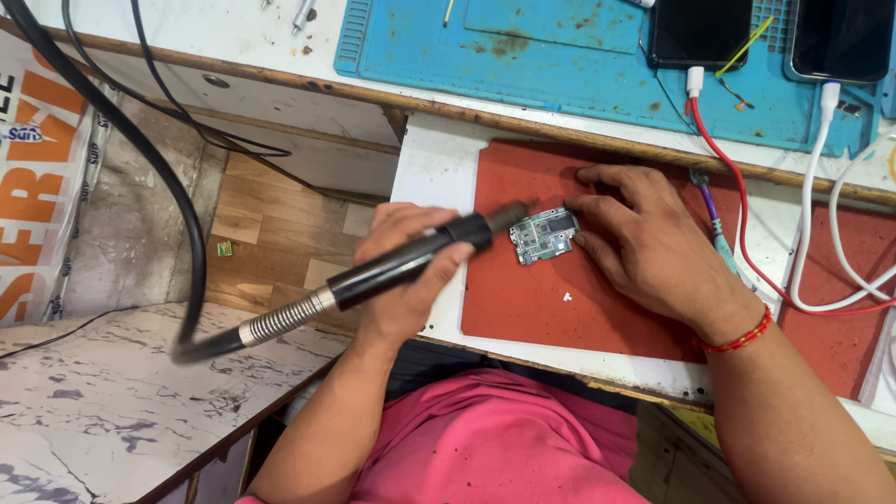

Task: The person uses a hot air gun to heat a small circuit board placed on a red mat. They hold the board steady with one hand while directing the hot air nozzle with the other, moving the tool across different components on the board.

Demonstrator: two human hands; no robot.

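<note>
Nearest the camera is a pink shirt (pixel 495 439), and from it two bare forearms reach out to the table (pixel 439 168). The two hands are apart. The left hand (pixel 406 271) is clamped round one black hot-air wand (pixel 411 257), held almost level with its nozzle pointing right, its tip just beside the board's left edge; whether it touches cannot be told. From the wand's rear a ribbed metal collar leads into one thick black hose (pixel 140 149) that loops down and then climbs to the upper left corner. The right hand (pixel 644 238), with one red thread band (pixel 742 338) at the wrist, lies flat, palm down, fingers spread, its fingertips (pixel 581 201) touching the right edge of the one small green circuit board (pixel 544 233). The board lies flat on one red mat (pixel 560 299), near the mat's upper middle, between the two hands. One small white speck (pixel 567 297) lies on the mat below the board. Right of the hand, one purple-and-teal cable (pixel 714 219) runs across the mat, and one red cable (pixel 737 205) and two white cables (pixel 817 187) curve over the table's right side. Beyond a wooden edge lies one blue mat (pixel 560 51), stained in spots, with two dark phones (pixel 700 33) on it side by side at the top right, screens blank. To the left, below the table, are a wood-pattern floor (pixel 271 224) and a marbled slab (pixel 93 392).
</note>
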